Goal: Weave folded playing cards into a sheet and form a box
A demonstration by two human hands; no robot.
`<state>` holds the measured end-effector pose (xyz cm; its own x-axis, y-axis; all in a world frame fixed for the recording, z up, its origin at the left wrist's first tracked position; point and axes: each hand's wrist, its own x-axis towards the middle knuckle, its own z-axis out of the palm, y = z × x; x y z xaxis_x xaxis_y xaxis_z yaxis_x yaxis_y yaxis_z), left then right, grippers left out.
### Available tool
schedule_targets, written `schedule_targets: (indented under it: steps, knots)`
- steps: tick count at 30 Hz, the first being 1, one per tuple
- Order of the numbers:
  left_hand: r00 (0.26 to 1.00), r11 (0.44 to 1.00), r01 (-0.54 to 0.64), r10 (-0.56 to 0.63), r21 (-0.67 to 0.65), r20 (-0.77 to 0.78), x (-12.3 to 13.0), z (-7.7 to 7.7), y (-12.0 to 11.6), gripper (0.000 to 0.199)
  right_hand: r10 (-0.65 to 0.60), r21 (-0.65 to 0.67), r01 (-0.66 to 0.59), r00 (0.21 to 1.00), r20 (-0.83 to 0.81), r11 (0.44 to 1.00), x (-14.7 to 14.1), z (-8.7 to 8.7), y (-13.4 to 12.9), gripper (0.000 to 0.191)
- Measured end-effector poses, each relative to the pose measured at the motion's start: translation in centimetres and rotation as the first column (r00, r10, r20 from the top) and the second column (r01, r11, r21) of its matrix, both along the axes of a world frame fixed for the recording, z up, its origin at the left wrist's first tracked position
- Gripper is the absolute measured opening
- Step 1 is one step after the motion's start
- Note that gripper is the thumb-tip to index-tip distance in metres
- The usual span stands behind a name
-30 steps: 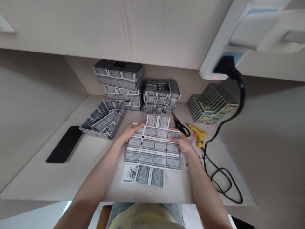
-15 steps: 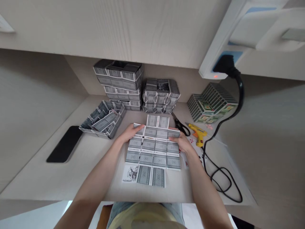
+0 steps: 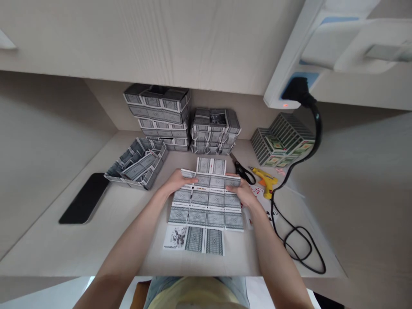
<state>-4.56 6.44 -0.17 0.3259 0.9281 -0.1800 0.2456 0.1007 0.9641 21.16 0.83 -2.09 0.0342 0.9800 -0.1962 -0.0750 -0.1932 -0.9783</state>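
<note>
A flat sheet of joined playing cards [image 3: 207, 198], patterned grey backs up, lies in front of me on the desk. My left hand [image 3: 177, 181] grips its upper left edge, thumb on top and the other fingers hidden below. On the opposite edge my right hand [image 3: 242, 192] holds it the same way, thumb over a card. The sheet's upper left part looks slightly raised. Two card backs stick out at the far edge. A joker card [image 3: 175, 237], face up, and two upright card backs [image 3: 204, 240] line the near edge.
Stacked card-built boxes [image 3: 157, 111] stand at the back. An open card box [image 3: 141, 165] and a phone [image 3: 85, 198] lie left. Scissors [image 3: 243, 171], a yellow glue gun [image 3: 266, 180], loose cards and a black cord [image 3: 298, 255] lie right, near several stacked card packs [image 3: 285, 137].
My left thumb has slid inward over the sheet, and the upper left card tilts more. My right hand keeps its hold. The whole view has shifted slightly.
</note>
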Motion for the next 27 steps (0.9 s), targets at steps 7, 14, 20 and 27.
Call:
schedule_targets:
  steps: [7, 14, 20, 27]
  knots:
    - [0.998, 0.996, -0.058, 0.061, -0.073, 0.033, 0.2, 0.7, -0.4, 0.051, -0.009, 0.014, 0.01, 1.0, -0.026, 1.0, -0.3, 0.5, -0.2, 0.044]
    - [0.993, 0.995, -0.089, 0.092, -0.048, 0.067, 0.3, 1.1, -0.7, 0.052, -0.021, 0.016, 0.021, 1.0, 0.001, 1.0, -0.4, 0.6, -0.1, 0.044]
    - [0.986, 0.994, -0.099, 0.104, 0.046, -0.127, 0.8, 0.6, -0.6, 0.042, -0.006, 0.034, 0.003, 0.995, 0.1, 0.999, -0.2, 0.0, 0.0, 0.04]
    - [0.977, 0.97, -0.149, 0.174, 0.192, -0.125, 0.6, -0.2, -0.1, 0.042, -0.349, 0.367, 0.199, 0.844, 0.406, 0.909, -1.0, 0.6, -0.1, 0.064]
